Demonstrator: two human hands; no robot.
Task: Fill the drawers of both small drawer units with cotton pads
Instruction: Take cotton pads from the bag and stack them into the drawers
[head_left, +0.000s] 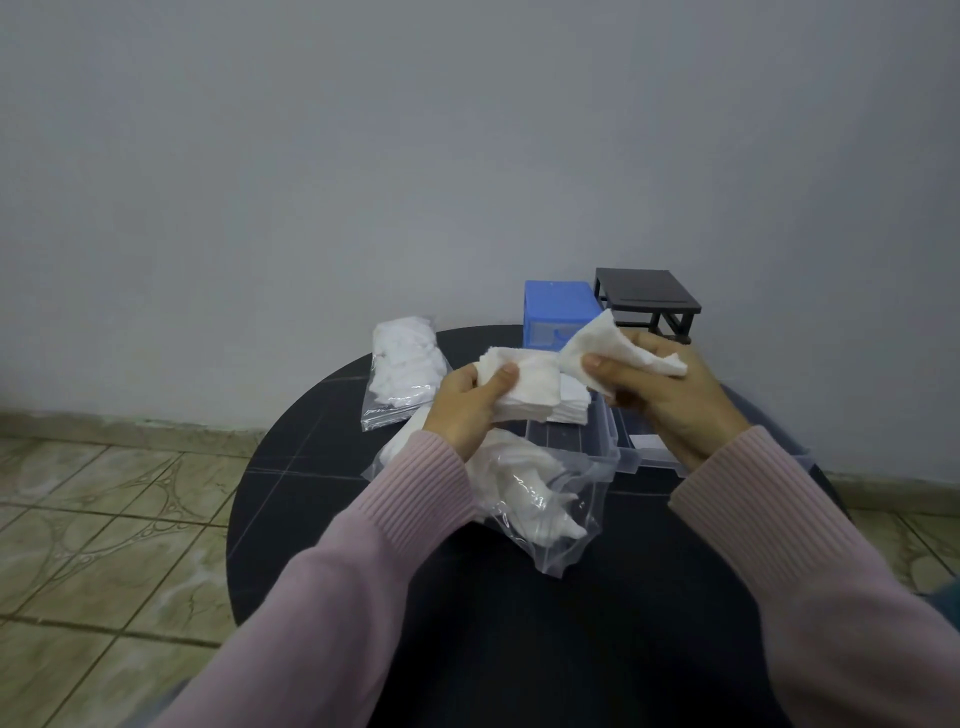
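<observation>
— Gripping anything with your left hand?

— Yes, your thumb and curled fingers clamp a stack of white square cotton pads above the clear plastic drawer, which lies pulled out on the round black table with more pads inside.

— And your right hand?

— It pinches a single white pad, lifted near the blue drawer unit and black drawer frame at the table's far edge.

— Supplies?

— One clear bag of pads lies under your left wrist; another zip bag lies left.
</observation>
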